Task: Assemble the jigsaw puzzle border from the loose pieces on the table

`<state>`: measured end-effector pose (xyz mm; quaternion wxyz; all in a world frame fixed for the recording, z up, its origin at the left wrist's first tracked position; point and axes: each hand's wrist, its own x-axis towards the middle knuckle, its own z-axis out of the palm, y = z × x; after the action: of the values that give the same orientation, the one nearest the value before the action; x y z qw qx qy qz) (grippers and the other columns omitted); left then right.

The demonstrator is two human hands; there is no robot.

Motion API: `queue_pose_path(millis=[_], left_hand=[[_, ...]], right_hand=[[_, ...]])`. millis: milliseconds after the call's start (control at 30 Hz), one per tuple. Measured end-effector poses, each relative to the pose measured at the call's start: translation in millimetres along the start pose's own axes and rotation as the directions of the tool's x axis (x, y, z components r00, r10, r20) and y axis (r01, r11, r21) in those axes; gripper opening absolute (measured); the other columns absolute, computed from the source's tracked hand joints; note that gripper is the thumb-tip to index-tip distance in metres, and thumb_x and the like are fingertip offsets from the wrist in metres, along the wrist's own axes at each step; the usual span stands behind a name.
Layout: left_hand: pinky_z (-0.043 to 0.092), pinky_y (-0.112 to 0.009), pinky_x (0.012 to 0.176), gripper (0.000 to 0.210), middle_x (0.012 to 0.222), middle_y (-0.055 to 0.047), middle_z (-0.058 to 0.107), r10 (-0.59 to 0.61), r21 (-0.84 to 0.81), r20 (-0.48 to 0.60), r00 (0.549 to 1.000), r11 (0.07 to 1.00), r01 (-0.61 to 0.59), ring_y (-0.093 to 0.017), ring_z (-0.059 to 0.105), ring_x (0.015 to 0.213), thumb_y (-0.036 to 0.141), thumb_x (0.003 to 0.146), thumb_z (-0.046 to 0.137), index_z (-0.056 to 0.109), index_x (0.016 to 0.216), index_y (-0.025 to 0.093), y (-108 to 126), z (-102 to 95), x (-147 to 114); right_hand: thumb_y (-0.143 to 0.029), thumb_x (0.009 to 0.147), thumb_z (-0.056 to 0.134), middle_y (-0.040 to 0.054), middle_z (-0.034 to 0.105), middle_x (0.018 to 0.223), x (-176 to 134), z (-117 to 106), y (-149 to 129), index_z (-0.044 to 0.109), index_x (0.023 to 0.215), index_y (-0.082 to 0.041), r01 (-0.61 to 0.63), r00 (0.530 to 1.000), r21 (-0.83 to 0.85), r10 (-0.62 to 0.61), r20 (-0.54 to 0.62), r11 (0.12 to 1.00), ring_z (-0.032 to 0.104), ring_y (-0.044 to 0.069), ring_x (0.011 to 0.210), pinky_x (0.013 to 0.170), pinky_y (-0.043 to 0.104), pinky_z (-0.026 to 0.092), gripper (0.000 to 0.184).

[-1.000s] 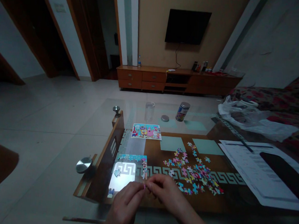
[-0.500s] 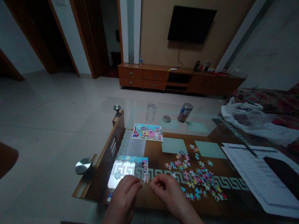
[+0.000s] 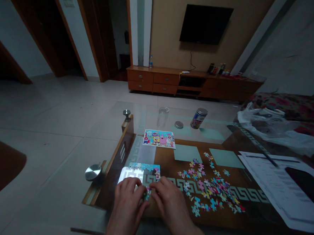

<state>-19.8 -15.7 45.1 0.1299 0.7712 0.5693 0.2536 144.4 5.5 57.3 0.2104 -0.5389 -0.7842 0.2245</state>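
Observation:
My left hand (image 3: 128, 197) and my right hand (image 3: 169, 201) meet low over the glass table, fingers bent and closed on small jigsaw pieces (image 3: 147, 193) between them. Fingertips hide much of these pieces, so I cannot tell how they join. Just beyond, an assembled jigsaw border (image 3: 144, 166) runs along the top in light blue and turns down the right side, where my right hand covers its lower part. Loose jigsaw pieces (image 3: 213, 186) lie scattered to the right of my right hand. A cartoon picture card (image 3: 159, 139) lies flat beyond the border.
Farther back stand a clear glass (image 3: 162, 117), a round metal lid (image 3: 179, 125) and a printed can (image 3: 198, 118). Papers (image 3: 280, 189) with a dark phone-like object (image 3: 304, 186) lie at right, near a plastic bag (image 3: 273, 126). A wooden panel (image 3: 117, 161) borders the left side.
My hands have come closer together; the right one moved left, and jigsaw pieces now show between the fingertips. The view has shifted slightly. The loose blue piece on the left is out of sight.

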Motion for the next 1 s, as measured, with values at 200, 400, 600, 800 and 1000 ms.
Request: queue_pose_path(millis=[200, 400, 600, 800, 1000], left_hand=[[0.037, -0.038, 0.078, 0.030, 0.092, -0.002, 0.063, 0.107, 0.140, -0.075, 0.991, 0.985, -0.096, -0.023, 0.053, 0.089, -0.001, 0.070, 0.058, 0.066, 0.083, 0.025, 2, 4.4, -2], [0.034, -0.041, 0.079, 0.024, 0.087, -0.001, 0.063, 0.174, 0.230, -0.069, 0.982, 0.961, -0.154, -0.022, 0.051, 0.088, 0.004, 0.074, 0.060, 0.066, 0.076, 0.027, -14, 2.0, -1], [0.033, -0.041, 0.078, 0.025, 0.084, -0.001, 0.061, 0.128, 0.200, -0.065, 0.990, 0.973, -0.112, -0.023, 0.051, 0.087, 0.002, 0.070, 0.061, 0.066, 0.072, 0.027, -20, -1.2, 0], [0.032, -0.039, 0.075, 0.027, 0.080, 0.000, 0.062, 0.057, 0.145, -0.099, 0.993, 0.988, -0.042, -0.023, 0.052, 0.084, -0.002, 0.065, 0.062, 0.065, 0.068, 0.025, -14, -2.9, 0], [0.035, -0.040, 0.078, 0.033, 0.091, -0.002, 0.063, -0.006, 0.113, -0.069, 0.998, 0.993, 0.014, -0.025, 0.053, 0.090, -0.003, 0.065, 0.057, 0.064, 0.082, 0.024, -8, -10.0, -1]], right_hand=[[-0.001, 0.076, 0.055, 0.0043, 0.064, 0.086, 17, -5, -16, 0.071, 0.079, -0.021, 0.027, 0.990, -0.174, -0.002, 0.144, 0.984, 0.059, 0.018, 0.081, 0.063, 0.026, 0.035, 0.026], [0.004, 0.072, 0.054, 0.0056, 0.066, 0.093, 26, -11, -23, 0.070, 0.085, -0.018, -0.024, 0.972, -0.224, 0.075, 0.223, 0.974, 0.060, 0.020, 0.086, 0.068, 0.027, 0.038, 0.030], [0.002, 0.070, 0.059, 0.0064, 0.067, 0.095, 19, -16, -25, 0.068, 0.085, -0.016, -0.055, 0.963, -0.144, 0.090, 0.254, 0.988, 0.060, 0.020, 0.088, 0.073, 0.028, 0.040, 0.025], [-0.002, 0.068, 0.063, 0.0066, 0.067, 0.089, 1, -11, -19, 0.066, 0.080, -0.017, -0.095, 0.957, -0.125, 0.126, 0.263, 0.988, 0.060, 0.022, 0.083, 0.071, 0.031, 0.041, 0.020], [0.001, 0.069, 0.059, 0.0037, 0.066, 0.096, -13, -9, -12, 0.066, 0.090, -0.021, -0.049, 0.971, -0.003, 0.049, 0.234, 0.999, 0.060, 0.020, 0.088, 0.075, 0.030, 0.043, 0.032]])
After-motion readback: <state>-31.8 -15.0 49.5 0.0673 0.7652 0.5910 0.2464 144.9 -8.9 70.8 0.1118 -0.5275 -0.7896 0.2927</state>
